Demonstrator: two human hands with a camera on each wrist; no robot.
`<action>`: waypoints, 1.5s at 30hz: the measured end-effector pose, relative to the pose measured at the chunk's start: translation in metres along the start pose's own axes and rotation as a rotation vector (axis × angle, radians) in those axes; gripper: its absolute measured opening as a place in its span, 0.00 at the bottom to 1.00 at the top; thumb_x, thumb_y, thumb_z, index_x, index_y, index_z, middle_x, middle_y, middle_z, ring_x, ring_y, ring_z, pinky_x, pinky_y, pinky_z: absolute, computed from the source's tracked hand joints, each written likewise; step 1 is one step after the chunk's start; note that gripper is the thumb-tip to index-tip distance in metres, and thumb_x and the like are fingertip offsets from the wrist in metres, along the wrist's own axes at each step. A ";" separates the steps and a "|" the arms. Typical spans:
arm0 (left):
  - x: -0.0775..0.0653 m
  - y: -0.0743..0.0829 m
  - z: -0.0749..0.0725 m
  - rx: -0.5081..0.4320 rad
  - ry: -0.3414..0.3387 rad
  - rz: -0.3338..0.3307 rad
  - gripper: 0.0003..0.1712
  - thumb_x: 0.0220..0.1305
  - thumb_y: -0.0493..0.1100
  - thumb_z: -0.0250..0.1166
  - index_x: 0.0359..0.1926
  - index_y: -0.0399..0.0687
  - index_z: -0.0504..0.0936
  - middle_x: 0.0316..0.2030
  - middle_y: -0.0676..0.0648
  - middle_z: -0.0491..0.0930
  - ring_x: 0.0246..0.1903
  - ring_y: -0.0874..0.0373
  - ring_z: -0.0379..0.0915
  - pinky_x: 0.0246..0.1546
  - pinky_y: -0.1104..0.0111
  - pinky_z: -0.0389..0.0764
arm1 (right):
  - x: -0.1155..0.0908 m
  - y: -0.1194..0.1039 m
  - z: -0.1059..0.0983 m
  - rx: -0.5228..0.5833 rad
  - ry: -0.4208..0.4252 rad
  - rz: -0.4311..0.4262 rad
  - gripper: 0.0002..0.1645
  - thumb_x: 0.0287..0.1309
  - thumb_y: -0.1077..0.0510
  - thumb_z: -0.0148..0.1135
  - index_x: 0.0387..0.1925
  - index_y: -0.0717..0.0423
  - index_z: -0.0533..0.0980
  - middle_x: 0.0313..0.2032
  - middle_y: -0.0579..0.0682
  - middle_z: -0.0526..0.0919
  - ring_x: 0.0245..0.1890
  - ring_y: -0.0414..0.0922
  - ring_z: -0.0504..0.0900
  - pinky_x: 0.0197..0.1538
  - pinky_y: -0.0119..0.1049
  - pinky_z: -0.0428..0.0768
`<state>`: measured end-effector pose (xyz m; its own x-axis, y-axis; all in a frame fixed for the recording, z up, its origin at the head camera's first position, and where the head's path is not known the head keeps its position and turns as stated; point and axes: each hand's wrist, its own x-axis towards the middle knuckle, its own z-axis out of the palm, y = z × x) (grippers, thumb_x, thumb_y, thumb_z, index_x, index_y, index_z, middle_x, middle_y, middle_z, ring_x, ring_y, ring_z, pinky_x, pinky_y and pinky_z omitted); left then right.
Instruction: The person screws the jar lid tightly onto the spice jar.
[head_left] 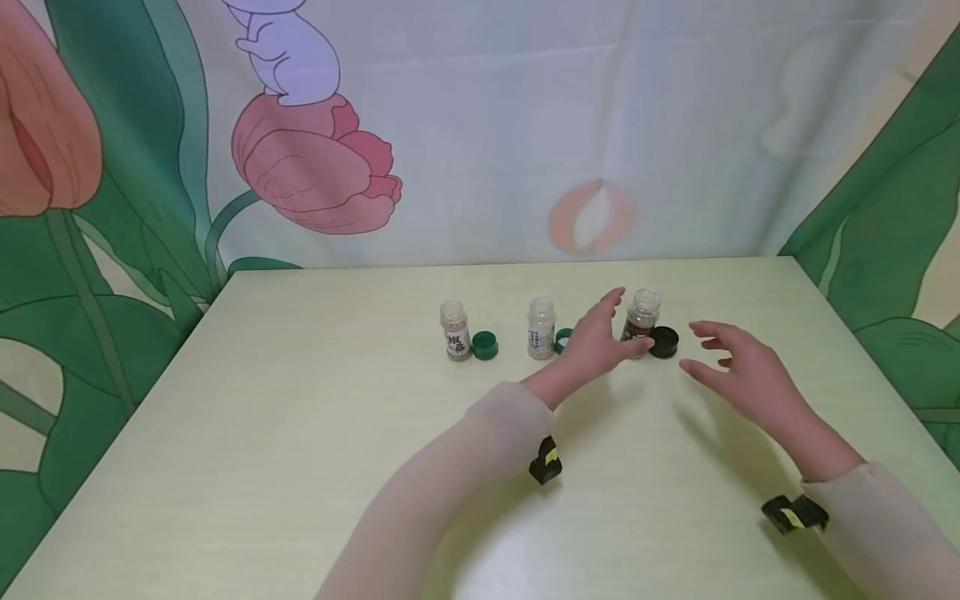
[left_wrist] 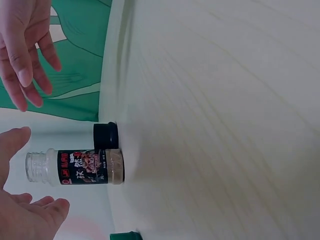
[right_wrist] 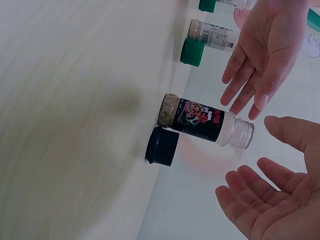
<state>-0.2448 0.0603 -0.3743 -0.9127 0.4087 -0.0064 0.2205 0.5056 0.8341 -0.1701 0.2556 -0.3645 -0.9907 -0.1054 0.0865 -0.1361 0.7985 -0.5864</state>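
Note:
An uncapped glass spice jar with a black label stands upright on the table. Just to its right lies a black cap. My left hand is beside the jar on its left, thumb and fingers spread, overlapping the label in the head view. To the right of the cap, my right hand hovers with its fingers apart and loosely bent. Both wrist views show a gap between the hands and the jar, and neither holds anything.
Left of the hands stand two more uncapped spice jars, one in the middle and one farther left. A green cap lies beside the left one; another green cap is by the middle one. A printed curtain hangs behind the table.

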 end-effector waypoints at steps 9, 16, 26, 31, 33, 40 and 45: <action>0.014 0.000 0.012 -0.022 0.029 -0.039 0.47 0.67 0.46 0.71 0.80 0.48 0.55 0.76 0.43 0.66 0.74 0.47 0.67 0.71 0.57 0.74 | 0.018 0.006 0.004 0.015 -0.025 0.028 0.38 0.69 0.56 0.64 0.72 0.71 0.62 0.69 0.74 0.67 0.65 0.70 0.73 0.64 0.64 0.77; 0.022 -0.004 0.019 -0.018 0.044 -0.074 0.46 0.67 0.46 0.70 0.79 0.48 0.57 0.75 0.43 0.68 0.73 0.47 0.68 0.70 0.57 0.75 | 0.031 0.012 0.009 0.010 -0.064 0.064 0.40 0.69 0.56 0.63 0.73 0.71 0.60 0.70 0.77 0.64 0.67 0.72 0.69 0.64 0.66 0.76; 0.025 -0.009 0.021 -0.050 0.046 -0.090 0.41 0.69 0.45 0.69 0.77 0.47 0.62 0.73 0.43 0.71 0.71 0.47 0.70 0.70 0.59 0.75 | 0.051 0.025 0.018 0.039 -0.125 0.124 0.43 0.67 0.55 0.65 0.74 0.70 0.58 0.74 0.73 0.61 0.71 0.71 0.66 0.67 0.66 0.74; 0.028 -0.011 0.023 -0.066 0.046 -0.085 0.37 0.69 0.44 0.68 0.75 0.47 0.66 0.72 0.44 0.72 0.70 0.48 0.72 0.69 0.61 0.76 | 0.057 0.028 0.020 0.064 -0.160 0.153 0.44 0.68 0.56 0.64 0.74 0.73 0.56 0.73 0.75 0.60 0.72 0.71 0.65 0.70 0.66 0.69; 0.029 -0.012 0.024 -0.067 0.049 -0.078 0.35 0.69 0.44 0.69 0.74 0.46 0.68 0.71 0.44 0.74 0.69 0.48 0.73 0.68 0.62 0.77 | 0.059 0.029 0.021 0.070 -0.165 0.155 0.44 0.67 0.56 0.64 0.73 0.74 0.56 0.73 0.75 0.60 0.71 0.72 0.65 0.71 0.66 0.68; 0.032 -0.014 0.027 -0.075 0.039 -0.065 0.33 0.69 0.43 0.68 0.72 0.43 0.69 0.67 0.43 0.78 0.64 0.50 0.78 0.62 0.67 0.80 | 0.064 0.031 0.025 0.069 -0.170 0.168 0.44 0.66 0.56 0.66 0.73 0.75 0.57 0.72 0.76 0.62 0.70 0.72 0.67 0.71 0.65 0.68; 0.033 -0.014 0.029 -0.066 0.045 -0.069 0.31 0.70 0.44 0.68 0.70 0.42 0.71 0.64 0.42 0.80 0.61 0.51 0.79 0.60 0.68 0.80 | 0.068 0.031 0.025 0.063 -0.185 0.194 0.44 0.67 0.56 0.65 0.73 0.75 0.57 0.72 0.76 0.62 0.70 0.72 0.67 0.71 0.65 0.69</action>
<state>-0.2686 0.0887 -0.4025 -0.9399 0.3390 -0.0414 0.1347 0.4793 0.8672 -0.2414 0.2582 -0.3965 -0.9819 -0.0649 -0.1777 0.0621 0.7767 -0.6269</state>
